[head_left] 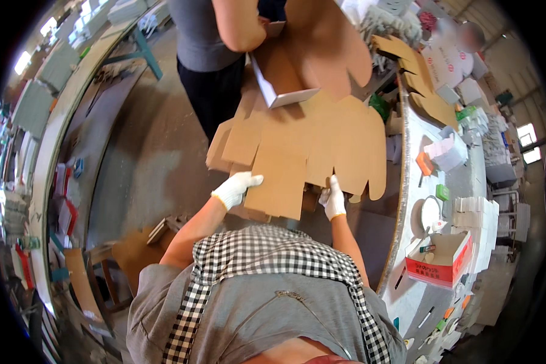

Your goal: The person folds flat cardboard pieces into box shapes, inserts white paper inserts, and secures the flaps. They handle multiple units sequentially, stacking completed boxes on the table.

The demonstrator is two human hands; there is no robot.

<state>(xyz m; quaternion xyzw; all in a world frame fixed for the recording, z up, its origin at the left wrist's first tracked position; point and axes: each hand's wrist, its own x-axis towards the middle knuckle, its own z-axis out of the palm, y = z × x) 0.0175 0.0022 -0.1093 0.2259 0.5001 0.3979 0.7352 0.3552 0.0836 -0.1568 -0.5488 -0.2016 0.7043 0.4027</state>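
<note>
A stack of flat, die-cut brown cardboard box blanks (312,136) lies in front of me, with slots and flaps along its near edge. My left hand (239,188), in a white knit glove, grips the left side of a near flap, thumb on top. On the right, my gloved right hand (333,199) is closed on the near edge beside a slot, its thumb pointing up over the board. The fingers of both hands are partly hidden under the cardboard. Resting over the far part of the stack is a partly folded box (285,94) with white outer walls.
Across from me a co-worker (209,45) in a grey top leans over the folded box. A long table (409,200) on my right carries a red and white box (440,270), a roll of tape (431,212) and small tools. Another long bench (51,142) runs along the left.
</note>
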